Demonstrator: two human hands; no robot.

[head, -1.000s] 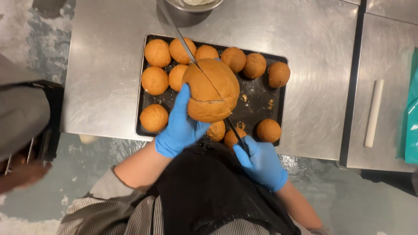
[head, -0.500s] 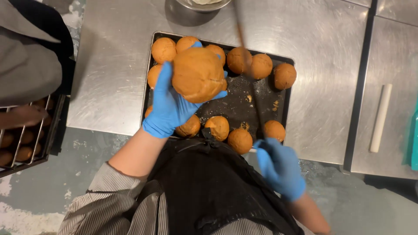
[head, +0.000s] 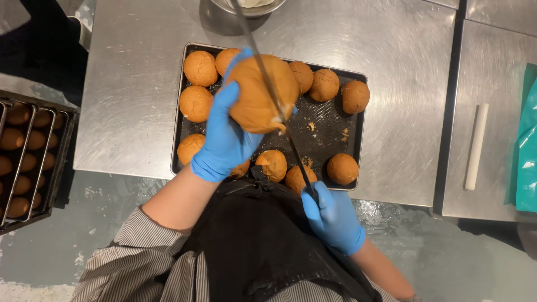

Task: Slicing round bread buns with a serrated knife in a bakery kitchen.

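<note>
left hand (head: 224, 140): gloved, gripping round golden bun (head: 260, 95) | right hand (head: 333, 218): clasping long thin knife (head: 268, 89), blade in bun | dark tray (head: 358, 168): smooth buns

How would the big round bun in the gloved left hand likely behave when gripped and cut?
The bun probably is light for its size: the left hand alone holds it up above the tray. Its domed shape suggests it would roll if set down. Crumbs on the tray hint at a crisp, flaky crust under the knife held by the right hand.
</note>
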